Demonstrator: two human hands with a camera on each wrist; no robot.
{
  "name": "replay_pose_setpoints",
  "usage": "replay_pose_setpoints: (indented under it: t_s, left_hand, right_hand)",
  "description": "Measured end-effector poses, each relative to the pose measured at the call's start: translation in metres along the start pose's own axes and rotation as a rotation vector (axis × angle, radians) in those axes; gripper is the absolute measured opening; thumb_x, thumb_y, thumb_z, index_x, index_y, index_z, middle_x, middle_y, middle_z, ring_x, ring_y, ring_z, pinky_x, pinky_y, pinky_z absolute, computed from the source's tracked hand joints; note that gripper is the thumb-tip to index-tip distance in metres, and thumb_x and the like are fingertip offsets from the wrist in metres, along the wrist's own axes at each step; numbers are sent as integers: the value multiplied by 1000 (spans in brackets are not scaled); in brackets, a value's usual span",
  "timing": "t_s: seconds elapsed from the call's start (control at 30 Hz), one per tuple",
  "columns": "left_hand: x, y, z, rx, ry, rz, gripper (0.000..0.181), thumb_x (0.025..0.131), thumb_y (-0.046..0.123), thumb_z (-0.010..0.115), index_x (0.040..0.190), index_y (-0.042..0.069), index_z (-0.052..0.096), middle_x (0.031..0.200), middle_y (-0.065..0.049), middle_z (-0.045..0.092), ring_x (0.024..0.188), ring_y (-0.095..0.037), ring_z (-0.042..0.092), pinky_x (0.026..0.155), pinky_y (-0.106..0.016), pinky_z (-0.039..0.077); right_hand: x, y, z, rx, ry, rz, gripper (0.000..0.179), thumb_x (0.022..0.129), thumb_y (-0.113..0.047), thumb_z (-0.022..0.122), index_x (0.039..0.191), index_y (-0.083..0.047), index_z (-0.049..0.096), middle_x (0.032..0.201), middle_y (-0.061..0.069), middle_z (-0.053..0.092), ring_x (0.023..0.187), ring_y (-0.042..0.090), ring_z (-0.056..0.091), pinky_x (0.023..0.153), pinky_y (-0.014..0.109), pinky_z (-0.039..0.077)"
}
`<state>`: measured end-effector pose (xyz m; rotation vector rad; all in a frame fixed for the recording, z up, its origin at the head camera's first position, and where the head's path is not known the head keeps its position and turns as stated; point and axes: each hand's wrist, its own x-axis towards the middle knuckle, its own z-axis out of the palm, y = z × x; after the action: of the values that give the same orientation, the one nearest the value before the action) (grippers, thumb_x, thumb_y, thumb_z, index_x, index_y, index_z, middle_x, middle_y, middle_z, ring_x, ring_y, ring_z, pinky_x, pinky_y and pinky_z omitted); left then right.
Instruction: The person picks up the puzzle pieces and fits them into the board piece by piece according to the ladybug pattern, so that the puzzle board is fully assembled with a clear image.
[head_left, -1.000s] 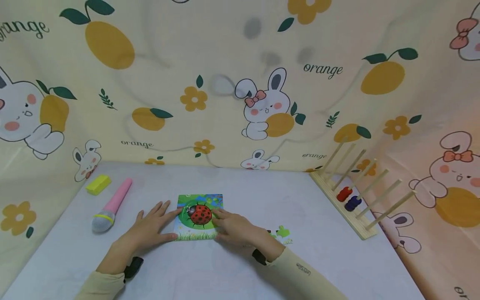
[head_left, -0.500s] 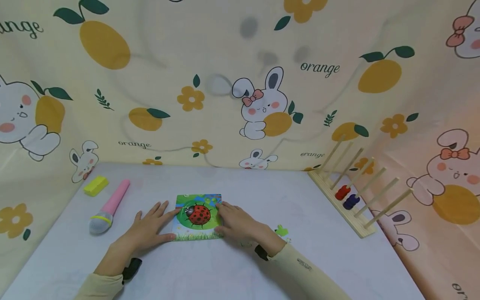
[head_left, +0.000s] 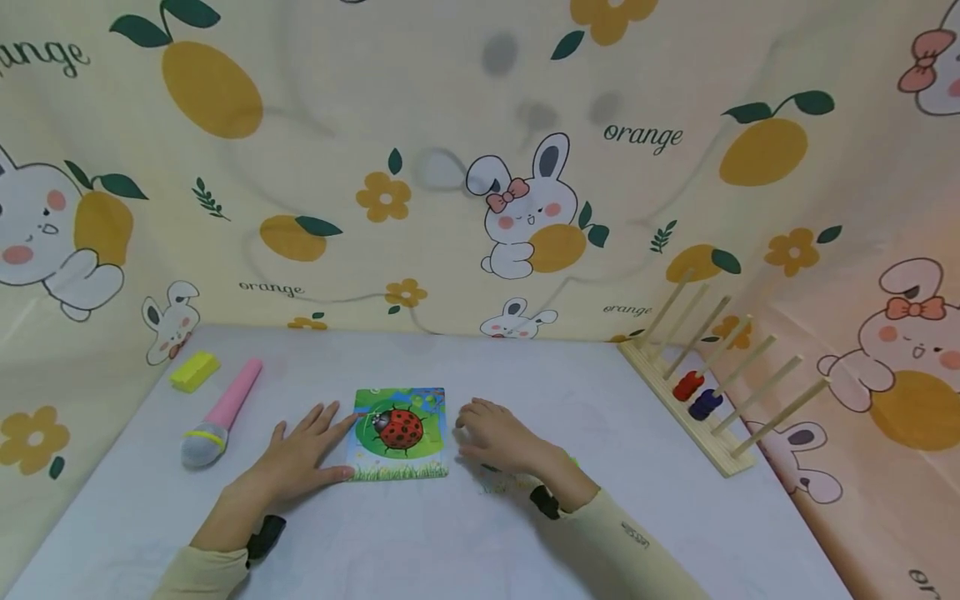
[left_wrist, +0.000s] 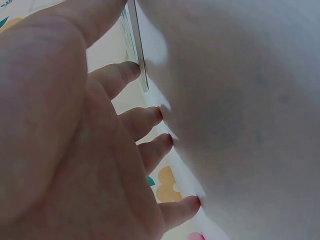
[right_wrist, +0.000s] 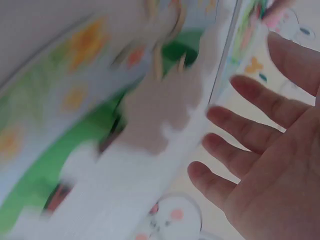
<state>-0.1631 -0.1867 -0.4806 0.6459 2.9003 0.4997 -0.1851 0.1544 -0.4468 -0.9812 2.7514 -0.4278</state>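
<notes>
Grip check, head view: left hand (head_left: 300, 450) fanned out with nothing clasped, index and thumb at the left edge of the ladybug board (head_left: 399, 433), which lies flat on the white worktop (head_left: 420, 542). Right hand (head_left: 502, 437) sits just beside the board's right edge, gap showing, fingers loosely bent, nothing visible in them. Step in hand reads as steadying the board; best done with light sideways pressure, left side as the fixed stop, right side nudging low on the edge. Pressing on the face could skid it. Board is near square, printed, slightly glossy; can't make out seams at this size. Around it: smooth pink microphone (head_left: 234, 398) with a rounded grey head, yellow block (head_left: 195, 372) with straight sides, pale wooden rack (head_left: 722, 452) with round pegs, red beads (head_left: 688, 386) and blue beads (head_left: 705, 405) threaded low. Left wrist view: fingertips down in a spread row, index tip against the board's thin, straight, stiff-looking edge. Good stop, no squeeze needed. Right wrist view: fingers relaxed and separated, no hold on anything. Loose pieces (right_wrist: 47, 172) lie close by, blurred, green and floral print, jagged notched outline, probably light card. Lift the right wrist before shifting sideways, or it may drag them.
</notes>
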Motion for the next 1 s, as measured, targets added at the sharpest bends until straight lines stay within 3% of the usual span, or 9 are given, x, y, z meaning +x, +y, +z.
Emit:
replay_pose_setpoints:
  t_s: [0.13,0.3,0.6,1.0]
  left_hand:
    - [0,0,-1,-1,0,-3,85,87,60,65,154,14,40,158,-25,29,144,-50,23,100,-83,15]
    - [1,-2,0,-12,-6,-11,86,87,60,65,154,14,39,159,-25,27,145,-50,21,100,-83,13]
    - [2,-1,0,-11,-14,-17,86,87,62,65,154,14,39,159,-25,27,145,-49,21,101,-82,13]
    - [0,3,-2,-7,-23,-20,85,87,60,65,154,14,39,159,-24,28,145,-49,21,101,-82,14]
  right_hand:
    - [-19,5,-3,-31,51,37,35,89,-25,77,116,-5,68,119,9,62,118,31,53,99,51,44]
    - [-37,5,5,7,44,44,43,79,-20,86,116,-7,68,108,2,63,99,19,52,86,41,44]
    - [-48,4,17,-19,91,80,50,71,-12,88,116,-9,65,91,-2,58,89,16,50,81,41,42]
    - [-50,3,20,-8,132,45,51,69,-10,90,113,-9,64,90,-2,56,88,15,48,76,35,40]
